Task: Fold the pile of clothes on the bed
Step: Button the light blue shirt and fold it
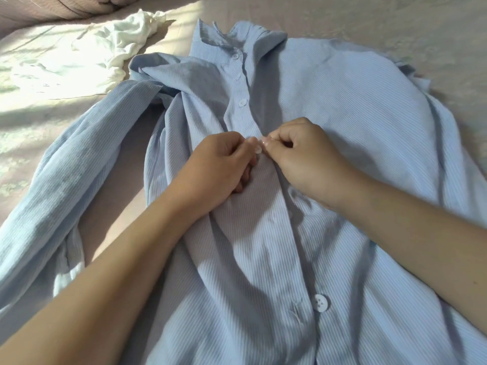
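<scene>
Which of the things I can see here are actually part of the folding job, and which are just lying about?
Part of the job:
- blue striped shirt, spread face up on the bed
- button pinched between left hand and right hand
- crumpled white garment, probably waiting its turn

Just lying about:
- bed cover under everything
- pillow at the far left corner

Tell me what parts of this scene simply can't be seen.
Head view:
- Shirt hem: cut off by the bottom edge.
- Its right sleeve: hidden under the body.
- Button being fastened: mostly covered by the left hand and right hand.
- White garment: crumpled and glaring in sunlight, type unclear.
</scene>
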Tool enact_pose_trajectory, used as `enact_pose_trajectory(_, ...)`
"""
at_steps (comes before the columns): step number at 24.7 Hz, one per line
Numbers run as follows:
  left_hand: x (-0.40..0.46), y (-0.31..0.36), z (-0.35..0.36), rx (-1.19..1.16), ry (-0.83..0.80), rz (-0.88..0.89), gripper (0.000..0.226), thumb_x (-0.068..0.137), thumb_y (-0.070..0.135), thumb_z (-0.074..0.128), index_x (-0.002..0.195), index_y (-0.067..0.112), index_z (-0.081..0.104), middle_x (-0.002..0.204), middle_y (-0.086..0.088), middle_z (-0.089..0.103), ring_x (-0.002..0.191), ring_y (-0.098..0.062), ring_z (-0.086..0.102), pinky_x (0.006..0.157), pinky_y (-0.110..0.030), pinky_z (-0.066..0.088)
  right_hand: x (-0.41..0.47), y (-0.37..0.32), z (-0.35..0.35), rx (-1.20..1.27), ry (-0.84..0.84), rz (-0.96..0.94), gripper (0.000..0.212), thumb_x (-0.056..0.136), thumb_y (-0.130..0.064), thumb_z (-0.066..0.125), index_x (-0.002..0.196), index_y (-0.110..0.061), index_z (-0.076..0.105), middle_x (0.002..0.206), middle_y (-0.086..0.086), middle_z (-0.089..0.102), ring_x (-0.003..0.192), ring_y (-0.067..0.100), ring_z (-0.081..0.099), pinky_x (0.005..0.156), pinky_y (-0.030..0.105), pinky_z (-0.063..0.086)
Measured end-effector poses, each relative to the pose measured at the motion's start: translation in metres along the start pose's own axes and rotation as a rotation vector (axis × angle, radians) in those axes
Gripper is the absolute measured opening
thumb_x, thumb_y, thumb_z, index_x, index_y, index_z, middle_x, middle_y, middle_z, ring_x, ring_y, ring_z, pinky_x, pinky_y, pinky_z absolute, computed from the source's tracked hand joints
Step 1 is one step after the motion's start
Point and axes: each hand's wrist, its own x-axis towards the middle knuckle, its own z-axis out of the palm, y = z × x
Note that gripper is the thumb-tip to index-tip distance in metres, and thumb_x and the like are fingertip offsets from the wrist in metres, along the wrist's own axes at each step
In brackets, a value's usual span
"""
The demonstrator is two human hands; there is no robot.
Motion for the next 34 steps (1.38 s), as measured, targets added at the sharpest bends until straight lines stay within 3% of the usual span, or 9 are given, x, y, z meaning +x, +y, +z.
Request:
enact_pose_trajectory(4,-0.027,0.007,0.005,0.329,0.144,0.212,0.033,0.09,0.038,0.05,0.068,0.015,0.054,0.054,0.003,0.054,0.051,-0.008,0.047,0.049,-0.016,0.037,0.0,0.002,0.002,0.003,-0.009,0.024,0.035,0.091,-0.028,0.058,0.074,0.001,0.065,0.1,0.003,0.057,0.086,0.016,0.058,0.084,0.036,0.047)
enact_pose_trajectory(6,-0.043,0.018,0.004,0.39,0.095,0.32,0.027,0.085,0.04,0.053,0.07,0.017,0.054,0.058,0.004,0.054,0.061,-0.008,0.051,0.055,-0.015,0.038,0.003,0.001,0.0,0.027,-0.024,0.007,0.037,0.091,-0.028,0.059,0.07,0.002,0.063,0.082,0.006,0.06,0.074,0.018,0.057,0.074,0.034,0.046)
enact_pose_trajectory(9,-0.077,0.022,0.019,0.48,0.043,0.264,0.035,0.071,0.065,0.052,0.079,0.032,0.045,0.072,0.012,0.052,0.075,0.003,0.05,0.065,-0.006,0.036,0.0,0.001,-0.007,0.0,-0.046,-0.061,0.038,0.091,-0.026,0.057,0.072,0.007,0.061,0.052,0.007,0.051,0.053,0.016,0.047,0.058,0.028,0.037)
enact_pose_trajectory(12,-0.102,0.017,0.04,0.598,0.195,0.169,0.044,0.066,0.069,0.048,0.086,0.032,0.035,0.084,0.017,0.041,0.084,0.001,0.041,0.078,-0.001,0.028,-0.019,0.001,-0.024,-0.038,-0.034,-0.132,0.024,0.091,-0.019,0.056,0.081,0.0,0.067,0.064,-0.001,0.062,0.061,0.01,0.056,0.061,0.029,0.045)
enact_pose_trajectory(17,-0.112,0.021,0.043,0.424,0.345,0.0,0.008,0.081,0.032,0.062,0.083,0.026,0.057,0.077,0.01,0.056,0.069,0.001,0.051,0.068,-0.006,0.037,-0.071,-0.003,-0.037,-0.228,-0.15,-0.219,0.011,0.087,-0.025,0.064,0.083,-0.017,0.07,0.086,-0.005,0.058,0.091,0.008,0.055,0.079,0.023,0.038)
enact_pose_trajectory(22,-0.114,0.011,0.045,0.211,0.379,-0.004,0.022,0.083,0.015,0.058,0.071,-0.001,0.067,0.069,-0.016,0.068,0.069,-0.027,0.062,0.064,-0.032,0.046,-0.098,-0.003,-0.023,-0.722,-0.062,-0.348,0.016,0.095,-0.02,0.051,0.094,-0.016,0.066,0.09,0.001,0.046,0.1,0.026,0.051,0.076,0.032,0.035)
enact_pose_trajectory(27,-0.115,0.002,0.034,-0.012,0.295,-0.048,0.025,0.086,0.014,0.054,0.074,-0.004,0.067,0.059,-0.018,0.063,0.048,-0.017,0.052,0.05,-0.029,0.044,-0.093,-0.017,-0.019,-0.38,-0.067,0.023,0.023,0.088,-0.019,0.063,0.069,-0.006,0.058,0.075,0.009,0.06,0.082,0.03,0.062,0.076,0.034,0.051)
enact_pose_trajectory(31,-0.113,-0.003,0.036,-0.203,0.293,-0.07,0.022,0.085,0.011,0.055,0.069,0.003,0.068,0.043,0.001,0.059,0.034,-0.007,0.05,0.039,-0.014,0.037,-0.097,-0.008,-0.015,-0.23,-0.013,0.094,0.054,0.088,-0.023,0.063,0.04,-0.016,0.039,0.061,0.004,0.031,0.056,0.022,0.035,0.06,0.028,0.036)
enact_pose_trajectory(34,-0.113,0.001,0.037,-0.267,0.273,-0.068,0.018,0.084,0.008,0.054,0.079,0.013,0.071,0.047,0.002,0.063,0.037,-0.009,0.055,0.041,-0.016,0.04,-0.101,-0.007,-0.02,-0.025,0.007,0.121,0.044,0.084,-0.023,0.07,0.043,-0.013,0.058,0.073,0.004,0.042,0.054,0.012,0.043,0.049,0.017,0.033)
